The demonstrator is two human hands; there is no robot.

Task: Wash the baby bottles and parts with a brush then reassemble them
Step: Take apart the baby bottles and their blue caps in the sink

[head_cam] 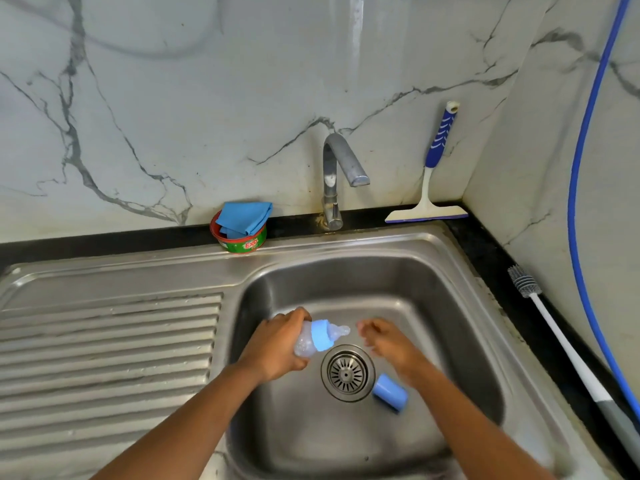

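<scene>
Over a steel sink (433, 271), mid-wash: left hand (277, 344) clamped round the clear body of a baby bottle (306, 341), tipped on its side above the basin, blue collar (320, 336) and clear teat (339, 330) pointing right toward the other hand. Held so, probably, to keep drips inside the basin and to offer the screw collar for a twist. Right hand (384, 341) empty, fingers loosely apart and slightly blurred, just beside the teat but not touching. Blue cap (389, 396) lying on its side on the basin floor, next to the drain strainer (348, 372), apparently parked there within reach. Tap (341, 174) above the basin, no water visible from the spout. Long white bottle brush (561, 341) lying untouched on the dark counter (485, 258) at right, grey bristles toward the wall, well apart from both hands. Red-and-green tub (240, 242) with a folded blue cloth (244, 218) on the sink's back ledge, left of the tap; blue-handled squeegee (431, 188) propped against the marble wall, likely to drain and stay clear. Ridged draining board (107, 348) at left, bare and handy for washed parts. Judged from the scene: bottle not yet taken apart, brushing not yet begun, reassembly a long way off.
</scene>
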